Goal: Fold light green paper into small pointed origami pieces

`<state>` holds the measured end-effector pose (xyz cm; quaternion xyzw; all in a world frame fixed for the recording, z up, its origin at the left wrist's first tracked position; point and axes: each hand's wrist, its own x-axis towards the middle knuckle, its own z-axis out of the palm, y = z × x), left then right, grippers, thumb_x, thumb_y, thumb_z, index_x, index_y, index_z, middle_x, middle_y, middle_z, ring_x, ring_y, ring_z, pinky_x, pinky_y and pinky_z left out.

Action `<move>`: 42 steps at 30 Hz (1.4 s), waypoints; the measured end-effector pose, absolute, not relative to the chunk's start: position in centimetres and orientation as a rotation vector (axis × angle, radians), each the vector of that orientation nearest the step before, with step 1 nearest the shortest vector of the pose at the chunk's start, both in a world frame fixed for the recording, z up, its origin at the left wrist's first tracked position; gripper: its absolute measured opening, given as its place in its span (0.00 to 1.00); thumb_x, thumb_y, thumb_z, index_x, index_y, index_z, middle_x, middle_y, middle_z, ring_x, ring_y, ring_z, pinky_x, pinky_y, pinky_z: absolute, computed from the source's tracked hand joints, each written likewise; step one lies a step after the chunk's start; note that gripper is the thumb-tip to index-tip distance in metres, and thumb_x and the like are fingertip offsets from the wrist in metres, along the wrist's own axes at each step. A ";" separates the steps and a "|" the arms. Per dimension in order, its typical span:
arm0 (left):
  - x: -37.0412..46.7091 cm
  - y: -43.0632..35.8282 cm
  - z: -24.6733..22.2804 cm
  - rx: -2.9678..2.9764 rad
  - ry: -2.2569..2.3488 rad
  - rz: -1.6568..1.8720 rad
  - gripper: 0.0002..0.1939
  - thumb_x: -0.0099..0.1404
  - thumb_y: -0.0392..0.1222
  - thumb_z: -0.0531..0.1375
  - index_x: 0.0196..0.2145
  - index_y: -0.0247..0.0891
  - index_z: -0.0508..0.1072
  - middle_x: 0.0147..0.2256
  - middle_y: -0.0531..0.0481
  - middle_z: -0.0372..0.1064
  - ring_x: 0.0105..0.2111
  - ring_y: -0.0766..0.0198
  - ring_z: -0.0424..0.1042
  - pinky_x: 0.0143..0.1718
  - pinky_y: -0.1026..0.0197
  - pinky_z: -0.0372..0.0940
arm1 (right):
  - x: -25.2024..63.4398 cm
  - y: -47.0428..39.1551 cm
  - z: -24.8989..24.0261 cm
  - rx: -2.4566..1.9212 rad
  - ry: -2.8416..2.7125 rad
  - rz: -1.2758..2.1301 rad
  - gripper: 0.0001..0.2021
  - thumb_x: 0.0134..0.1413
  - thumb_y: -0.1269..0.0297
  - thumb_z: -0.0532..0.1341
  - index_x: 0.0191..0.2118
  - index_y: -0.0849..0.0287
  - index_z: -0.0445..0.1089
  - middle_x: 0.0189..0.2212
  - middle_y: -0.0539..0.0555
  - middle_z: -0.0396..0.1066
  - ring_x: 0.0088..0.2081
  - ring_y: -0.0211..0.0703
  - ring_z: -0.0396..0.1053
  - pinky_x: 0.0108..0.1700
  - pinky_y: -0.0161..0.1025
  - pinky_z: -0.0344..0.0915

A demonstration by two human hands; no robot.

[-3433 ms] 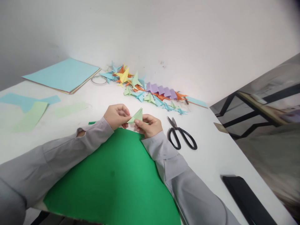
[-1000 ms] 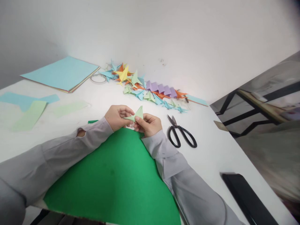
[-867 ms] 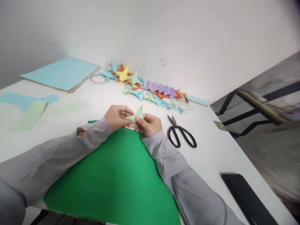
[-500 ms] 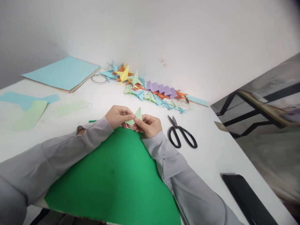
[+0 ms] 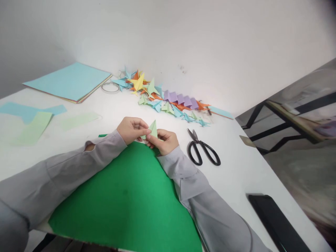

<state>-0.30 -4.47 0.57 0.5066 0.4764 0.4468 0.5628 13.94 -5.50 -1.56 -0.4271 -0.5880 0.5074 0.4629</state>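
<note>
A small piece of folded light green paper (image 5: pixel 153 129) is pinched between my two hands, its pointed tip sticking up. My left hand (image 5: pixel 132 130) grips its left side with thumb and fingers. From the right, my right hand (image 5: pixel 166 141) holds the lower edge, thumb in front. The fingers hide much of the paper's lower part. Beneath both hands lies a large green sheet (image 5: pixel 123 196), which reaches to the front edge of the table.
Black-handled scissors (image 5: pixel 202 148) lie partly open at the right, with a black phone (image 5: pixel 275 220) nearer me. Several folded paper shapes (image 5: pixel 170 99) line the wall. At left are a paper stack (image 5: pixel 69 80), a tape roll (image 5: pixel 110 87) and light green scraps (image 5: pixel 36 127).
My right hand has shifted slightly left, closer to my left hand. The folded paper has turned a little, so more of its creased face shows. Both hands still hold it.
</note>
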 end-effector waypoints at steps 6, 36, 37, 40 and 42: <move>-0.4 -4.4 0.6 1.167 1.111 0.995 0.10 0.41 0.35 0.67 0.21 0.30 0.69 0.14 0.55 0.66 0.14 0.70 0.67 0.16 0.70 0.65 | 14.3 -5.5 -1.4 -1.002 -1.435 1.313 0.09 0.34 0.61 0.67 0.21 0.61 0.71 0.14 0.47 0.68 0.17 0.34 0.63 0.20 0.33 0.60; -0.3 -4.6 0.9 1.221 1.009 0.952 0.11 0.41 0.35 0.67 0.25 0.31 0.71 0.13 0.56 0.66 0.13 0.70 0.66 0.13 0.71 0.59 | 14.6 -5.3 -1.0 -1.053 -1.396 1.423 0.04 0.33 0.66 0.66 0.18 0.60 0.73 0.16 0.49 0.71 0.17 0.32 0.63 0.21 0.32 0.59; -0.4 -4.7 0.9 1.218 1.017 0.957 0.11 0.42 0.36 0.67 0.26 0.31 0.72 0.13 0.55 0.66 0.13 0.69 0.66 0.13 0.71 0.60 | 14.5 -5.4 -1.0 -1.053 -1.387 1.425 0.03 0.33 0.67 0.66 0.18 0.60 0.73 0.15 0.49 0.70 0.17 0.32 0.63 0.21 0.32 0.59; -0.4 -4.7 0.7 1.189 1.056 0.998 0.12 0.45 0.40 0.66 0.28 0.31 0.72 0.15 0.54 0.68 0.14 0.69 0.67 0.14 0.69 0.63 | 14.4 -5.4 -1.1 -1.061 -1.332 1.427 0.03 0.32 0.67 0.66 0.17 0.60 0.72 0.14 0.49 0.70 0.16 0.33 0.63 0.20 0.32 0.59; -0.4 -4.6 0.5 1.159 1.086 1.031 0.14 0.47 0.44 0.65 0.30 0.31 0.73 0.18 0.53 0.69 0.15 0.68 0.68 0.16 0.67 0.66 | 14.3 -5.4 -1.0 -1.071 -1.283 1.422 0.05 0.31 0.66 0.67 0.17 0.60 0.72 0.13 0.48 0.68 0.16 0.33 0.63 0.20 0.32 0.59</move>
